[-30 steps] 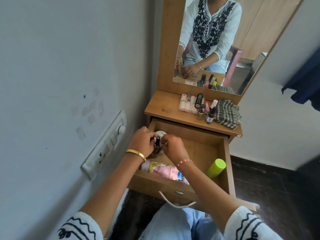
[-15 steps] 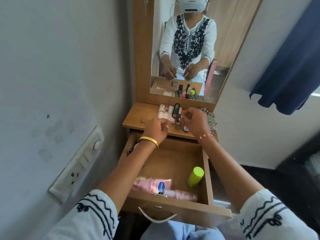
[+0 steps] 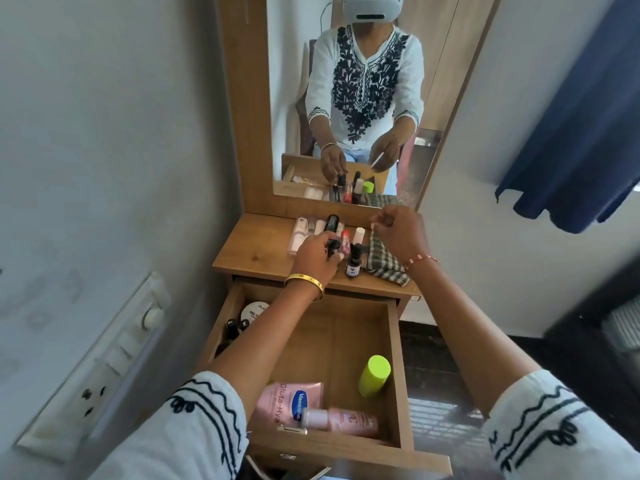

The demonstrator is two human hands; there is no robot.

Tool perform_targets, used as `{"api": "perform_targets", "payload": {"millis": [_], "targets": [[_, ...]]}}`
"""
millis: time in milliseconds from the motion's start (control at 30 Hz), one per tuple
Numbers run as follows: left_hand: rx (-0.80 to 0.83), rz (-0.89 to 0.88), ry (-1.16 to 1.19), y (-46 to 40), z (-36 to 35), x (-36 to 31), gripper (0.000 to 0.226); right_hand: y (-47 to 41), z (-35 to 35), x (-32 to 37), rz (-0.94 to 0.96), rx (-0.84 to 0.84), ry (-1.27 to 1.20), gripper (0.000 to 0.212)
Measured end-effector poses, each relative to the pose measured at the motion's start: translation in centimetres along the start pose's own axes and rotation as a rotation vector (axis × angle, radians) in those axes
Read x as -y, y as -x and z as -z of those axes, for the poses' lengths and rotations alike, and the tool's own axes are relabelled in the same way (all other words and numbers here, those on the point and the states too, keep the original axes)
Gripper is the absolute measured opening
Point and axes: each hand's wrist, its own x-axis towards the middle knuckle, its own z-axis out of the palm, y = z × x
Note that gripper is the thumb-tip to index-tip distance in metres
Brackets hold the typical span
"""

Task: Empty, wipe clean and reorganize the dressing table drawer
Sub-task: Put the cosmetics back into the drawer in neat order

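Observation:
The wooden drawer [image 3: 394,362] stands pulled open below the dressing table top [image 3: 249,254]. Inside lie a pink lotion tube [image 3: 284,403], a smaller pink bottle [image 3: 346,420], a lime-green capped bottle [image 3: 374,375], a white round jar [image 3: 258,311] and dark small bottles [image 3: 232,329] at the far left. My left hand [image 3: 317,258] grips a small black-capped bottle [image 3: 333,244] over the table top. My right hand [image 3: 401,233] is curled above the checked cloth [image 3: 384,261]; in the mirror it pinches a thin white stick.
Several small cosmetic bottles [image 3: 353,265] and a clear pack of nails [image 3: 304,230] crowd the table top below the mirror [image 3: 346,98]. A wall with a switch panel [image 3: 100,362] is close on the left. A blue curtain [image 3: 581,116] hangs right.
Both hands rose from the drawer's far left corner to the table top, carrying small items. My left hand has lowered its bottle among the others.

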Motion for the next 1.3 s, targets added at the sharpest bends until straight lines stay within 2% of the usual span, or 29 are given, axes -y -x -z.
{"api": "perform_targets", "payload": {"millis": [400, 800, 1033, 1300], "targets": [[-0.041, 0.017, 0.058, -0.3, -1.0, 0.6, 0.033, 1.1, -0.6, -0.8, -0.099, 0.055, -0.181, 0.006], [-0.106, 0.023, 0.190, 1.2, -0.5, 1.6, 0.033, 0.3, -2.2, -2.7, -0.200, 0.170, -0.009, 0.010], [-0.096, 0.018, 0.220, 1.3, -0.6, 1.4, 0.034, -0.3, -2.9, -2.0, -0.125, 0.146, -0.091, 0.027], [-0.078, 0.019, 0.208, 1.1, -0.6, 1.5, 0.034, -1.5, -3.3, -1.6, -0.098, 0.137, -0.093, 0.015]]}}
